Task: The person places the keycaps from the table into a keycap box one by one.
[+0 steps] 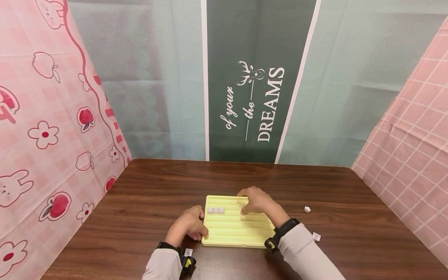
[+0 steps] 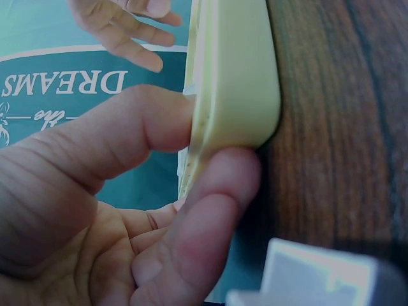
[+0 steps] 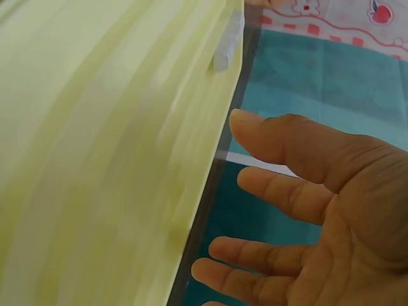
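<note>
A shallow pale yellow tray (image 1: 238,229) with long parallel grooves lies on the table. My left hand (image 1: 190,223) grips its near left corner; in the left wrist view the thumb (image 2: 159,118) is on the rim and a finger presses the outer wall. Three small white blocks (image 1: 216,210) sit side by side in a groove near the tray's left end. My right hand (image 1: 257,200) hovers over the far right part of the tray. Its fingers are spread and relaxed in the right wrist view, with nothing between thumb and fingertips (image 3: 223,248).
To the right of the tray a small white piece (image 1: 307,209) lies on the brown wooden table (image 1: 157,182). Black wrist straps with small cameras are on both arms. Printed cloths hang behind the table and at both sides.
</note>
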Tool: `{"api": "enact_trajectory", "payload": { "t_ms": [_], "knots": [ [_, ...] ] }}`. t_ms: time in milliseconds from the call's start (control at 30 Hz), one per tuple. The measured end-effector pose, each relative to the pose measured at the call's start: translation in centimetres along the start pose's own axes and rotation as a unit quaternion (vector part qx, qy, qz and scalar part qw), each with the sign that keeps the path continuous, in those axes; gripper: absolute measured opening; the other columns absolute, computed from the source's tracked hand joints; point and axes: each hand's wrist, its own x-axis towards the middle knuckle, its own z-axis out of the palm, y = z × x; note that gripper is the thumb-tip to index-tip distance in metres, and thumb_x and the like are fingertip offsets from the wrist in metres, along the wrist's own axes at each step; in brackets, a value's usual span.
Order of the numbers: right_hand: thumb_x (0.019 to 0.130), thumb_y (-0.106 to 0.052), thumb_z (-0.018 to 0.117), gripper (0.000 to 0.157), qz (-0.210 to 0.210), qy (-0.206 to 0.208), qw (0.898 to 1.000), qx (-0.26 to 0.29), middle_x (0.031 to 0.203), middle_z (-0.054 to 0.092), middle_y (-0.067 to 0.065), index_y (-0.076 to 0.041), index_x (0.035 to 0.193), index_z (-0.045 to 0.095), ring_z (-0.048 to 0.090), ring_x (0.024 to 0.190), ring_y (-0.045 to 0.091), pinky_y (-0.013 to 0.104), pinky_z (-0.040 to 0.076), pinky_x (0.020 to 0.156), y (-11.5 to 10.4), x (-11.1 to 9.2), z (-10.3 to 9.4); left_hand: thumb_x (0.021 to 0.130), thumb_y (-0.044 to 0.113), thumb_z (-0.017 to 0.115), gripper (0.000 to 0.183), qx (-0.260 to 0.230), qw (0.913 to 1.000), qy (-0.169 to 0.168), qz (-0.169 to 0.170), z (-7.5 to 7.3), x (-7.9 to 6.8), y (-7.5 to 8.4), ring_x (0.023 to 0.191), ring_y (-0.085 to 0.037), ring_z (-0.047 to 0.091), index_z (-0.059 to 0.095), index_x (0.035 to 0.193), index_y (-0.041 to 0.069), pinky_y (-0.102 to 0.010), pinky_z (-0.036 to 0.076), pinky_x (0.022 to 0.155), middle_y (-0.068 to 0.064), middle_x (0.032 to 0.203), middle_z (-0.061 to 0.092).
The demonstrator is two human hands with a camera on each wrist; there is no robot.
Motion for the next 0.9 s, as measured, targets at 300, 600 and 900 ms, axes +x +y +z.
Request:
{"api": "enact_trajectory", "payload": {
  "t_ms": [300, 600, 900],
  "knots": [
    [0.071, -0.009, 0.077, 0.048, 0.024, -0.007, 1.0, -0.015, 0.121, 0.055, 0.015, -0.008, 0.117, 0.063, 0.045, 0.116, 0.039, 0.057, 0.044, 0.081, 2.0, -0.9, -1.2, 0.058, -0.011, 0.073, 0.043, 0.001, 1.0, 0.002, 0.008, 0.0, 0.0, 0.0, 0.041, -0.016, 0.055, 0.042, 0.085, 0.002, -0.028, 0.05, 0.041, -0.014, 0.055, 0.055],
    [0.073, -0.006, 0.075, 0.046, 0.029, -0.003, 1.0, 0.004, 0.119, 0.057, 0.019, -0.003, 0.117, 0.062, 0.05, 0.11, 0.04, 0.05, 0.047, 0.078, 4.3, -2.2, -1.7, 0.058, -0.01, 0.073, 0.042, 0.0, 0.9999, 0.0, 0.014, 0.1, 0.0, 0.1, 0.042, -0.016, 0.055, 0.043, 0.086, 0.001, -0.028, 0.051, 0.041, -0.013, 0.055, 0.055],
    [0.074, -0.007, 0.074, 0.044, 0.05, 0.011, 0.999, 0.003, 0.117, 0.056, 0.023, 0.001, 0.116, 0.062, 0.048, 0.111, 0.045, 0.053, 0.047, 0.082, 6.7, -2.8, -2.0, 0.058, -0.011, 0.073, 0.042, -0.006, 0.9999, 0.0, 0.011, 0.1, -0.1, 0.2, 0.042, -0.015, 0.055, 0.042, 0.086, 0.001, -0.028, 0.051, 0.042, -0.014, 0.057, 0.055]
  ]
}}
